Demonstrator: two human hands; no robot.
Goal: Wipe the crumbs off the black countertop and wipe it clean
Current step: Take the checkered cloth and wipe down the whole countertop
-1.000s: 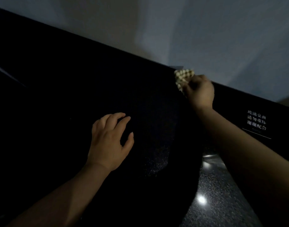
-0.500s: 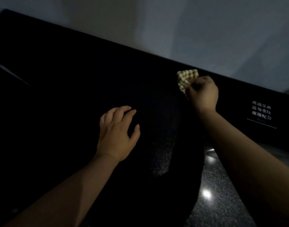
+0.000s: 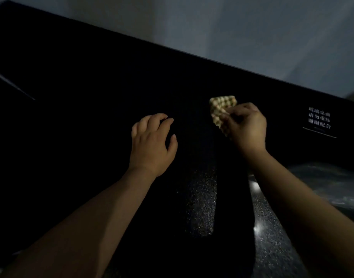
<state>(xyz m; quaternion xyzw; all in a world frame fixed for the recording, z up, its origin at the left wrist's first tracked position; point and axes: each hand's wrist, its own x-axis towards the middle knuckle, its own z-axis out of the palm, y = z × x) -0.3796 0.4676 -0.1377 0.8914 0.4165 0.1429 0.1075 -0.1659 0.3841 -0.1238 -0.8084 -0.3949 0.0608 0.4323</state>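
The black countertop point(image 3: 82, 121) fills most of the dim view, speckled where light catches it. My right hand point(image 3: 246, 127) grips a bunched yellow-and-white checked cloth point(image 3: 220, 109) and presses it on the surface a short way in from the far edge. My left hand point(image 3: 152, 143) rests on the counter to the left of the cloth, fingers loosely bent and holding nothing. Crumbs are too small to make out in the dark.
A grey wall point(image 3: 252, 33) rises behind the counter's far edge. White printed characters with a line under them point(image 3: 319, 120) sit on the counter at the right. Light glares on the speckled surface point(image 3: 258, 229) near my right forearm.
My right hand has drawn the cloth back from the far edge toward me. My left hand has stayed resting on the counter.
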